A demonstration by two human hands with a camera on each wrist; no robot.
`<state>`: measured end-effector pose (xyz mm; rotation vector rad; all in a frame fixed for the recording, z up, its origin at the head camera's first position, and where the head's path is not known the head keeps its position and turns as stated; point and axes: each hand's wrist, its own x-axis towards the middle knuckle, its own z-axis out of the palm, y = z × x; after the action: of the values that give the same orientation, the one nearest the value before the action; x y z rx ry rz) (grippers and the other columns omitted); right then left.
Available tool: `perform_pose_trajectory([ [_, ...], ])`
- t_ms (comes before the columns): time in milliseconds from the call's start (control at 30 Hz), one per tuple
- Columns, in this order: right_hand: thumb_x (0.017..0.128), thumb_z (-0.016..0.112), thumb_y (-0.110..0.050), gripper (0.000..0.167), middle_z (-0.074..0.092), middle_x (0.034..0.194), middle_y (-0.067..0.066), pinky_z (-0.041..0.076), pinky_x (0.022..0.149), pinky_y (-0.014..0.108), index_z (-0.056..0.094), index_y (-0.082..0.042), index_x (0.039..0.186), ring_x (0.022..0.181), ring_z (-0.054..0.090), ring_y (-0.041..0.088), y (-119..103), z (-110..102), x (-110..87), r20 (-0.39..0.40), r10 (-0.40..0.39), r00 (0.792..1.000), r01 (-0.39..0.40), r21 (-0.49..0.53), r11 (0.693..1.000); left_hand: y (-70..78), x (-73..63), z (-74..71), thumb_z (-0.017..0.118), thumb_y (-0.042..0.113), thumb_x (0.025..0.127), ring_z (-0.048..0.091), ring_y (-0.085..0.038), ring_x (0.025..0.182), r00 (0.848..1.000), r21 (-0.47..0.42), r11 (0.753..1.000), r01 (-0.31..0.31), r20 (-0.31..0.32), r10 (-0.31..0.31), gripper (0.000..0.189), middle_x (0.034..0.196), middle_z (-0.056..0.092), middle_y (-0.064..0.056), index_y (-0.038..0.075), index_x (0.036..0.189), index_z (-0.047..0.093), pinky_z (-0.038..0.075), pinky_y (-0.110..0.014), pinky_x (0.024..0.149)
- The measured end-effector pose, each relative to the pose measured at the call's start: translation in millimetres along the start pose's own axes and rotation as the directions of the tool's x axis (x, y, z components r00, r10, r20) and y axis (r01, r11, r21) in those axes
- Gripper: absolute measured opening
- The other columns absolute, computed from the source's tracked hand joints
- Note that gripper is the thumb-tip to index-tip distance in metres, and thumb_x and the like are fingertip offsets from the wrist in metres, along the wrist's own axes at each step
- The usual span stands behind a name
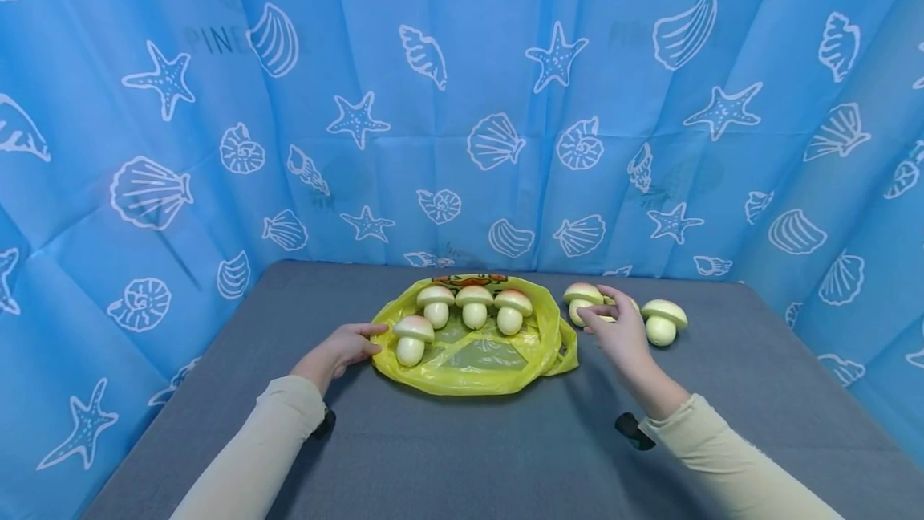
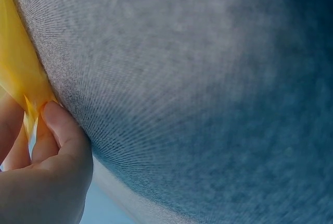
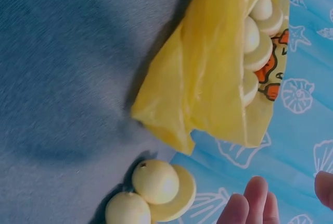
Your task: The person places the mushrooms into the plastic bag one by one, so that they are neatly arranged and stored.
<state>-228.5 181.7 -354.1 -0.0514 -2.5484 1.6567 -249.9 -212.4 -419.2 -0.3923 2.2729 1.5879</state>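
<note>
A yellow plastic bag (image 1: 469, 382) lies spread wide on the table, its mouth facing up. Inside sit several toy mushrooms (image 1: 474, 307) with pale stems and pinkish-cream caps. My left hand (image 1: 349, 346) pinches the bag's left edge; in the left wrist view, thumb and fingers (image 2: 65, 125) gather the yellow film. To the right of the bag, my right hand (image 1: 619, 335) hovers over the loose mushrooms, thumb and fingers apart with nothing between them. One loose mushroom (image 1: 581, 295) shows left of that hand, another (image 1: 662, 323) to its right, and a third is mostly hidden behind it.
The grey cloth-covered table (image 1: 462, 456) runs back to a blue curtain (image 1: 447, 103) printed with white shells and starfish. A bag handle (image 1: 566, 347) flops out on the right side, between the bag and the loose mushrooms.
</note>
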Motion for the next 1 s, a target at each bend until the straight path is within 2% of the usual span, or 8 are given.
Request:
perform_pose_trajectory([
  [233,0.099,0.057,-0.018,0.062,0.059,0.117,0.025,0.050,0.073,0.027,0.027,0.004,0.149,0.081,0.063,0.012,6.2,-6.7,3.2,-0.021,-0.010,1.000,0.009,-0.054,0.998,1.0,-0.5,1.5,0.057,0.000,0.095,0.035,-0.037,0.137,1.000,-0.003,1.000,-0.001,-0.018,0.000,0.047,0.153,0.030,-0.023,0.007,0.141,0.051,0.032,-0.050,0.109],
  [433,0.100,0.054,-0.021,0.062,0.054,0.123,0.027,0.047,0.070,0.026,0.026,0.003,0.150,0.101,0.058,0.031,11.1,-12.7,4.1,-0.049,0.002,0.999,-0.007,-0.102,0.995,0.4,-0.3,1.7,0.057,0.000,0.095,0.036,-0.037,0.136,1.000,-0.011,1.000,0.012,-0.020,-0.013,0.047,0.153,0.030,-0.022,0.007,0.141,0.052,0.029,-0.053,0.110],
  [700,0.100,0.053,-0.021,0.064,0.045,0.130,0.031,0.045,0.089,0.049,0.023,0.003,0.151,0.117,0.048,0.044,20.2,-20.9,7.4,-0.074,0.007,0.997,-0.017,-0.130,0.991,-0.2,-0.4,2.5,0.056,-0.001,0.095,0.037,-0.036,0.135,1.000,-0.023,1.000,0.002,-0.024,-0.003,0.046,0.153,0.031,-0.023,0.006,0.140,0.052,0.033,-0.049,0.108],
  [1000,0.100,0.054,-0.021,0.068,0.041,0.134,0.034,0.044,0.090,0.055,0.018,0.003,0.152,0.119,0.045,0.047,29.4,-29.3,13.1,-0.098,0.022,0.995,-0.039,-0.172,0.984,0.4,-1.2,0.7,0.056,0.001,0.095,0.036,-0.037,0.136,1.000,-0.012,1.000,-0.004,-0.002,0.004,0.047,0.153,0.030,-0.024,0.006,0.142,0.051,0.030,-0.052,0.110],
])
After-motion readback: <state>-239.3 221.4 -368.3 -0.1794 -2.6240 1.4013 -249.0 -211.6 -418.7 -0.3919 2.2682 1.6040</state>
